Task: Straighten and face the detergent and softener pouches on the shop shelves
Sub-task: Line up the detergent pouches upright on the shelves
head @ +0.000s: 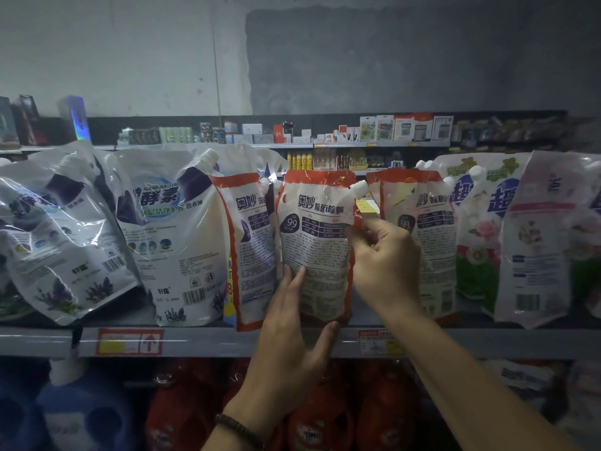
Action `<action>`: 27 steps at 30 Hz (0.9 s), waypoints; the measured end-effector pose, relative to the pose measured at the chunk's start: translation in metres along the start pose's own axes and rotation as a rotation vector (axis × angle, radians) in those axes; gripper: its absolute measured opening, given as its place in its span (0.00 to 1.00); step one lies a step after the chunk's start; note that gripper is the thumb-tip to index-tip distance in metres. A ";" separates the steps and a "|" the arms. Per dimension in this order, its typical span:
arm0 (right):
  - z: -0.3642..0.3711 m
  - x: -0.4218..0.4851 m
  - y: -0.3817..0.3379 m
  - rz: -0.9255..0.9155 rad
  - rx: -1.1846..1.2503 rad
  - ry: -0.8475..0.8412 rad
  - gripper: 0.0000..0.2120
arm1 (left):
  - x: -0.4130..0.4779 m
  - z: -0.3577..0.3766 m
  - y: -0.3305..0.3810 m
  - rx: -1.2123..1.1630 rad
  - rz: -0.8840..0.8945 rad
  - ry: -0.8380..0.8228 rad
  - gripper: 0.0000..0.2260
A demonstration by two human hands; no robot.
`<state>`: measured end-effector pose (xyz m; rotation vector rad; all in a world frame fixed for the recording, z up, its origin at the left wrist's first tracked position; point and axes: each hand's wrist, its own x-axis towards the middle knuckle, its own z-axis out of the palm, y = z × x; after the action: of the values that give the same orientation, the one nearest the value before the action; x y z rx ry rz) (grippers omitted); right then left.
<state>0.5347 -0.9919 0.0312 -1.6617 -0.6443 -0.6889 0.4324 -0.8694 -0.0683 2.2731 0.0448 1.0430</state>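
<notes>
Our right hand [387, 255] pinched the red-edged pouch [315, 242] at its right edge; our left hand [292, 330], fingers straight, pressed its lower front, thumb below.

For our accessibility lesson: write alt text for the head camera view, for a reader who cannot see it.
Two hands steady a red-edged white pouch upright on a shop shelf: the left hand rests against its lower front, the right hand pinches its right edge. Other pouches stand either side; bottles sit below.
</notes>
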 end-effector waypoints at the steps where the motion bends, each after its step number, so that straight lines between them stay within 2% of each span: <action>1: -0.001 0.001 0.000 -0.009 -0.003 0.008 0.08 | 0.000 0.000 0.000 0.002 0.001 0.001 0.40; 6: -0.008 0.006 -0.004 -0.031 0.024 0.029 0.07 | 0.000 0.003 0.007 -0.041 0.014 0.025 0.39; 11: -0.017 0.010 -0.015 -0.001 0.154 0.059 0.07 | 0.006 -0.002 0.012 -0.059 0.048 0.042 0.43; 16: -0.033 0.011 -0.026 -0.006 0.254 -0.001 0.06 | 0.002 -0.007 0.021 -0.331 0.042 0.017 0.42; 21: -0.053 0.008 -0.027 -0.011 0.303 -0.039 0.06 | 0.000 -0.002 0.036 -0.576 0.076 0.073 0.32; 25: -0.070 0.001 -0.022 0.014 0.310 -0.046 0.07 | 0.007 0.001 0.043 -0.774 -0.056 0.084 0.30; 27: -0.078 -0.005 -0.019 0.027 0.318 -0.038 0.07 | 0.010 0.002 0.045 -0.814 -0.117 0.086 0.26</action>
<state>0.5095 -1.0654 0.0522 -1.3890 -0.7169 -0.5068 0.4307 -0.9039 -0.0376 1.4711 -0.1786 0.8795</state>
